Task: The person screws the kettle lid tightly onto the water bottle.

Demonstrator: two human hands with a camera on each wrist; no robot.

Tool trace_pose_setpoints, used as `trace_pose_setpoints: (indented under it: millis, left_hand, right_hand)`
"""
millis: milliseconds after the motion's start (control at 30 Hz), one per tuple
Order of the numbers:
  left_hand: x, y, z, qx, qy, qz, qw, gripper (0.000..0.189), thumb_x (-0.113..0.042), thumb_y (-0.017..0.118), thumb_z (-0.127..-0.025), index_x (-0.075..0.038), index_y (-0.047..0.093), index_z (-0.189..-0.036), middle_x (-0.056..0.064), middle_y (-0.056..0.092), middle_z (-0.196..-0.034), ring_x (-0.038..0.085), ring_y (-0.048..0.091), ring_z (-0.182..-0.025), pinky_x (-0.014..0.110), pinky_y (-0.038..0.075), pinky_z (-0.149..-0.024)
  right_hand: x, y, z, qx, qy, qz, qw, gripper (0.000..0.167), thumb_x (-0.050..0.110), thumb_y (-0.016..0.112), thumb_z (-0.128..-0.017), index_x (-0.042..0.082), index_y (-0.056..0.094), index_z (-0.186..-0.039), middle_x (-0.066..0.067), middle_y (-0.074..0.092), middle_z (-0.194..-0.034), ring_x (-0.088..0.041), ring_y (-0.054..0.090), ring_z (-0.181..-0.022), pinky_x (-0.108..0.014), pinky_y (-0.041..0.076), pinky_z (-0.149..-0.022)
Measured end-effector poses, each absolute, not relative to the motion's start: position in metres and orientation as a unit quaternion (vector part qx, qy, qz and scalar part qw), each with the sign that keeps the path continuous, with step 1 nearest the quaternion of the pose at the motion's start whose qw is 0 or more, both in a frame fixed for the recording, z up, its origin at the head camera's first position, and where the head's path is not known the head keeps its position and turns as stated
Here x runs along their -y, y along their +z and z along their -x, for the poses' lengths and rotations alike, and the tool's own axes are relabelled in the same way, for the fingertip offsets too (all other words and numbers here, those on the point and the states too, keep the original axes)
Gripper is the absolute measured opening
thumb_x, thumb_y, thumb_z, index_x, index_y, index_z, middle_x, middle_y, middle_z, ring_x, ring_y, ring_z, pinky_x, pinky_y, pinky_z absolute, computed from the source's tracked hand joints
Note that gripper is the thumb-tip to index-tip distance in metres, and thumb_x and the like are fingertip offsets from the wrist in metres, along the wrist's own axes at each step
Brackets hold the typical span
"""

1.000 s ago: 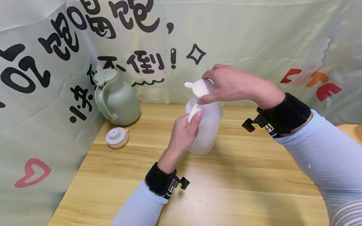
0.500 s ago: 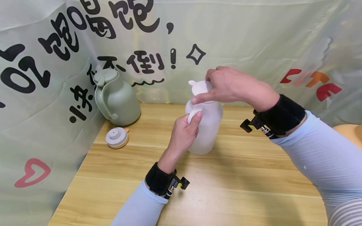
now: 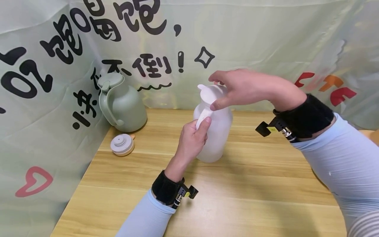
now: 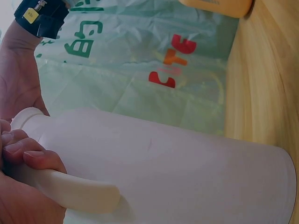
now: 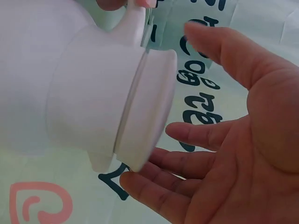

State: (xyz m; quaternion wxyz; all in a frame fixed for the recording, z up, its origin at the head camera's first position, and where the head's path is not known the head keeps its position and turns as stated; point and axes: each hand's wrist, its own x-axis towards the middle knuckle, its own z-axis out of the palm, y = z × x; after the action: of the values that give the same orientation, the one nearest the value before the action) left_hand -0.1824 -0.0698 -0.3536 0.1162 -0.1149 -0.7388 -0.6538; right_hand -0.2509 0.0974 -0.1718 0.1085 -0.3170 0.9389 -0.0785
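A white jug stands upright on the wooden table. My left hand grips its handle, fingers curled round and thumb on top. On the jug's mouth sits a round white lid with a small tab pointing back left. My right hand is over the lid, coming from the right. In the right wrist view its fingers are spread and loosely bent, the lower fingertips right at the lid's edge. The thumb stands apart from the lid there.
At the back left a pale green thermos jug stands by the cloth backdrop. In front of it lies a small round stopper with an orange rim. An orange object shows at the table's far side in the left wrist view.
The lid's tab has swung a little toward the back. My right hand has twisted on the lid, then loosened and shifted back to the right. My left hand has stayed on the handle.
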Motion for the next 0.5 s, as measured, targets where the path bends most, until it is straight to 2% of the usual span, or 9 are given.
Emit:
trace_pose_setpoints:
  millis: [133,233,367,500]
  left_hand:
    - [0.0700,-0.3538,0.1828,0.738,-0.655,0.116,0.113,0.051,-0.037,0.056,-0.106,-0.011,0.050,-0.062,-0.005,0.045,-0.050,0.015,0.044,-0.051,0.027,0.034,-0.052]
    - [0.0703,-0.3536,0.1827,0.740,-0.652,0.117,0.115,0.050,-0.037,0.056,-0.106,-0.011,0.051,-0.063,-0.005,0.045,-0.050,0.015,0.044,-0.052,0.027,0.034,-0.052]
    - [0.0708,-0.3534,0.1822,0.742,-0.650,0.115,0.116,0.051,-0.039,0.056,-0.105,-0.011,0.051,-0.063,-0.005,0.046,-0.051,0.015,0.044,-0.051,0.027,0.035,-0.052]
    - [0.0713,-0.3530,0.1823,0.744,-0.649,0.110,0.114,0.052,-0.041,0.056,-0.105,-0.012,0.050,-0.063,-0.004,0.046,-0.050,0.014,0.044,-0.051,0.027,0.034,-0.052]
  right_hand:
    - [-0.0949,-0.1776,0.2511,-0.942,-0.070,0.319,0.085,0.077,0.048,0.074,-0.089,0.009,0.045,-0.149,-0.015,0.062,-0.136,-0.031,0.061,-0.121,-0.048,0.049,-0.102]
    - [-0.0931,-0.1811,0.2532,-0.949,-0.067,0.299,0.074,0.081,0.059,0.072,-0.089,0.006,0.046,-0.146,-0.016,0.064,-0.135,-0.032,0.062,-0.121,-0.049,0.049,-0.102]
    - [-0.0908,-0.1825,0.2557,-0.963,-0.047,0.254,0.071,0.096,0.078,0.063,-0.085,0.005,0.046,-0.146,-0.018,0.065,-0.136,-0.035,0.062,-0.122,-0.052,0.049,-0.101]
    - [-0.0923,-0.1795,0.2560,-0.971,-0.026,0.230,0.063,0.094,0.084,0.051,-0.087,0.010,0.050,-0.145,-0.018,0.066,-0.136,-0.037,0.062,-0.121,-0.054,0.050,-0.095]
